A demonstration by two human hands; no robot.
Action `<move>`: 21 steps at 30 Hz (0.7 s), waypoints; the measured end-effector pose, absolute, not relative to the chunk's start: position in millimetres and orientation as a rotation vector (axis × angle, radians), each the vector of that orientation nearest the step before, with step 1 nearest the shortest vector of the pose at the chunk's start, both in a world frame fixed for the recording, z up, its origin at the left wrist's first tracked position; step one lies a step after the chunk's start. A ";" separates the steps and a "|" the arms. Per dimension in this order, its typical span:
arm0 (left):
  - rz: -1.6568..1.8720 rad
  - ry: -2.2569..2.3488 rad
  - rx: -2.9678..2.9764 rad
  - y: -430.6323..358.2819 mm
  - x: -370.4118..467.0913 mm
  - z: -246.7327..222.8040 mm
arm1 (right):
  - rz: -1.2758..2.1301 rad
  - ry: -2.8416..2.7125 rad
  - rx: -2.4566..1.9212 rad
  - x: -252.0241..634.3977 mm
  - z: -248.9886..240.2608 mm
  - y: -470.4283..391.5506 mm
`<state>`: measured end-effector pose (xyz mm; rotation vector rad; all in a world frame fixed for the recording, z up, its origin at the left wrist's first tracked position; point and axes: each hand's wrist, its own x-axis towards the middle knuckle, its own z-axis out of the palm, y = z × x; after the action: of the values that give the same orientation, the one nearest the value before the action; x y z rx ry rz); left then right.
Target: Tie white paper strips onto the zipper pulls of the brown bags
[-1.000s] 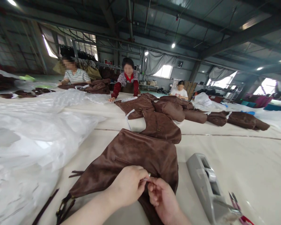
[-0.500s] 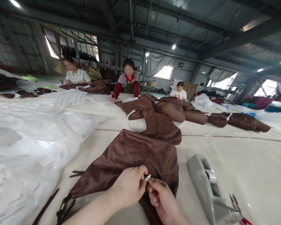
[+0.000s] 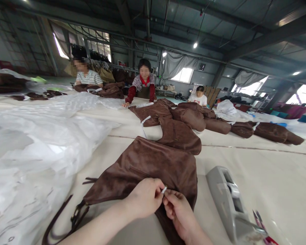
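A brown leather-look bag (image 3: pixel 165 158) lies flat on the pale table in front of me, a zipper across its face and its strap trailing toward me. Over its right part, my left hand (image 3: pixel 148 198) is closed, pinching a small white strip (image 3: pixel 164 190) between thumb and forefinger. From the other side, my right hand (image 3: pixel 179 210) pinches the same strip, fingers curled. The strip sits by the zipper's end; a bit of metal shows just above it, and the fingers hide the rest. A dark buckled strap end (image 3: pixel 78 214) lies left of my forearm.
Right of the bag stands a grey tape dispenser (image 3: pixel 219 187), with red-handled snips (image 3: pixel 261 223) beside it. Clear plastic sheeting (image 3: pixel 40 146) covers the left side. More brown bags (image 3: pixel 180 134) lie beyond. A person in red sleeves (image 3: pixel 142 83) leans on the table's far side.
The view has shifted slightly, so most things sit a little further right. Both hands keep their pinch on the white strip, which shows less between the fingers.
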<state>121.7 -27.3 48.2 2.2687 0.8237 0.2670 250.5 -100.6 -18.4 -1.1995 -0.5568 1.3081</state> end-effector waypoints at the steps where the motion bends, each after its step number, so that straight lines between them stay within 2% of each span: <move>1: 0.256 0.822 2.266 -27.2 120.7 48.7 | 1.295 -0.621 -1.263 249.7 -17.5 -101.1; 4: 0.177 0.843 2.334 -23.7 114.6 50.9 | 1.187 -0.958 -1.574 251.0 -13.4 -107.0; 7: 0.144 0.944 2.459 -15.6 106.5 53.4 | 0.813 -1.203 -1.855 264.0 -9.2 -117.7; 10: 0.152 1.004 2.484 -8.0 101.8 54.9 | 0.503 -1.140 -1.979 285.3 -4.8 -126.5; 14: 0.189 0.975 2.483 -7.0 104.2 52.5 | 0.445 -1.045 -1.953 299.2 -0.3 -126.9; 21: 0.199 0.967 2.585 -15.4 120.9 30.6 | 0.521 -1.278 -1.865 283.6 -16.5 -116.5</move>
<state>120.9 -15.4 30.6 2.5853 0.9671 0.1992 283.6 -116.5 -16.5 -1.8655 -1.2783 0.5214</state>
